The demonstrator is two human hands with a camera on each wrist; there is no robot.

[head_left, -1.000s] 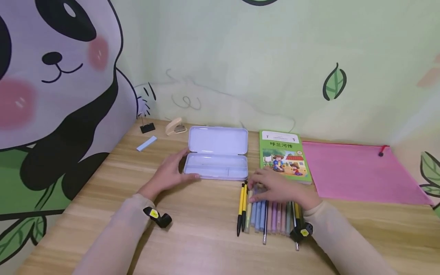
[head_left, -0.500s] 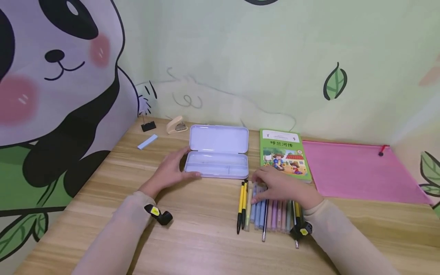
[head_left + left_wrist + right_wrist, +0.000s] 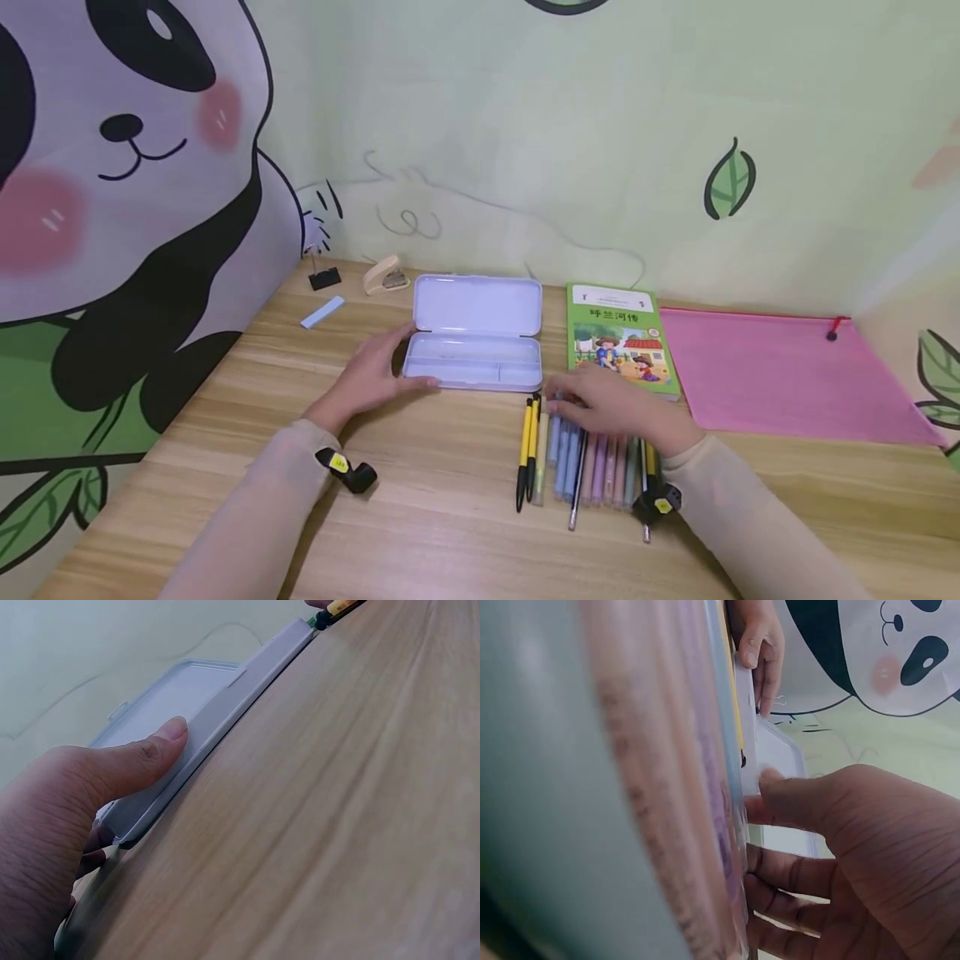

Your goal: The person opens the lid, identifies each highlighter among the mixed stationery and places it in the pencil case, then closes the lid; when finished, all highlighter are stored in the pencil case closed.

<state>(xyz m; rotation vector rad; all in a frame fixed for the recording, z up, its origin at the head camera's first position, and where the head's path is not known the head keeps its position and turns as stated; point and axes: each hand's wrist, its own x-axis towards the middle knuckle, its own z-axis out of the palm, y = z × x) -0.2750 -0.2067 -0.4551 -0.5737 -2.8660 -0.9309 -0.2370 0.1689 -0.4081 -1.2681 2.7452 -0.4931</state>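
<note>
An open pale lilac pencil case [image 3: 471,372] lies on the table with its lid [image 3: 477,305] tipped back. My left hand [image 3: 365,375] grips its left end, thumb along the front wall as the left wrist view shows. My right hand [image 3: 611,400] is over the far ends of a row of pens, thumb and forefinger pinching the top of a blue pen [image 3: 553,446]. That pen's near end sits farther back than the other blue pens [image 3: 567,467]. Two yellow and black pens [image 3: 528,450] and a pale yellow pen [image 3: 541,462] lie to its left.
Purple, pink and grey-green pens [image 3: 598,475] and striped pencils [image 3: 575,492] lie under and near the right wrist. A green book [image 3: 621,321] and a pink zip pouch [image 3: 795,375] are behind. A stapler [image 3: 385,277], binder clip [image 3: 325,278] and light blue strip [image 3: 322,312] lie back left.
The right thumb and forefinger have closed together at the pen tops, and one blue pen has slid away from me. A striped pencil has tilted slightly. The left hand stays on the case.
</note>
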